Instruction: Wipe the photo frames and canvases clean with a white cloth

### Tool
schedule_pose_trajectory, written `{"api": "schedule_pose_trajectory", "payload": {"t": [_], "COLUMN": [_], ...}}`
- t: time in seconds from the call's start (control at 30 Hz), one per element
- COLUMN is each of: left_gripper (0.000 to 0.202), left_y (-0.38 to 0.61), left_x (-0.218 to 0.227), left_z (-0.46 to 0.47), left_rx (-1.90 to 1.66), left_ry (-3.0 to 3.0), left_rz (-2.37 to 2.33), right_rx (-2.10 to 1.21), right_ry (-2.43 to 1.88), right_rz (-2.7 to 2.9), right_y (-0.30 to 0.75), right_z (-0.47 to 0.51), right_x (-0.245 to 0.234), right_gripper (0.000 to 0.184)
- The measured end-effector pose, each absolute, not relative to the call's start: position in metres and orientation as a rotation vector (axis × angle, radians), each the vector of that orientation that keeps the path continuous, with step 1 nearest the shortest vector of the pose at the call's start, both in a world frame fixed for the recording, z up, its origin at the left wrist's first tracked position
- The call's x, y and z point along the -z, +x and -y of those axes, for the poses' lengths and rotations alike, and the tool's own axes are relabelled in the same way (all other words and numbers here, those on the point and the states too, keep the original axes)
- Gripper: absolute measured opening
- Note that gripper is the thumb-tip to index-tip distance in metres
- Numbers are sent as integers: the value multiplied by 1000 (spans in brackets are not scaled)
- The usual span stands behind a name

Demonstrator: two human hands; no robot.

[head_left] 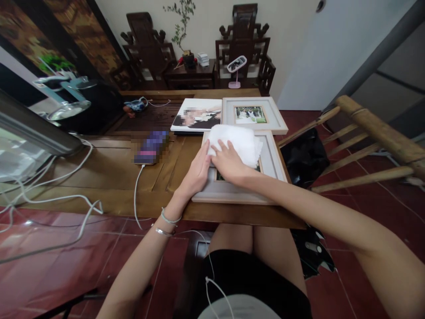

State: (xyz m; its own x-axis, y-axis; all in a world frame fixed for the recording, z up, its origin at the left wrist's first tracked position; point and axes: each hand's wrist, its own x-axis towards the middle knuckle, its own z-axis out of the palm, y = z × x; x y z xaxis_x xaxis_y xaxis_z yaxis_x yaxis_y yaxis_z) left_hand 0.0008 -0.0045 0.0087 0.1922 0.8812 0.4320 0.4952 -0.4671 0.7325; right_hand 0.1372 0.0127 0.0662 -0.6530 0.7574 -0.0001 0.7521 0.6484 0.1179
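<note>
A light wooden picture frame [276, 173] lies flat near the table's front edge, a photo in its middle mostly covered. On top rests a folded white cloth [237, 139]. My right hand [229, 160] lies flat on the cloth, fingers spread and pressing down. Along the frame's left side, my left hand [199, 166] has its fingers stretched out, touching the frame's edge and the cloth's left border. Behind, a second frame [279, 119] shows a photo of two people outdoors. Beside it sits a photo album or print [199, 106] with a blurred picture.
The wooden table [113, 195] holds a phone [151, 148] on a white cable [135, 195]. Several more cables trail at the left. A pot with a glass lid [69, 110] stands at the back left. A bamboo chair [361, 128] is close on the right.
</note>
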Motion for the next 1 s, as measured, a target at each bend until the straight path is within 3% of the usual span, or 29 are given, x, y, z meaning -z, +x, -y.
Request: {"api": "schedule_pose_trajectory", "payload": {"t": [0.27, 0.47, 0.73, 1.0], "left_gripper": [69, 55, 40, 37], "left_y": [3, 6, 9, 5], "left_x": [-8, -13, -7, -4], "left_z": [6, 5, 3, -2], "left_rx": [-1211, -1093, -1085, -1080], "left_ry": [1707, 1948, 2219, 2160], "left_rz": [-1244, -1426, -1467, -1455], "right_rx": [164, 47, 213, 230], "right_ry": [780, 781, 763, 897], "right_rz": [-3036, -3082, -2997, -2865], "right_y": [165, 159, 218, 241], "right_z": [72, 80, 73, 71], "right_x": [-91, -85, -96, -113], "right_gripper": [24, 26, 31, 33]}}
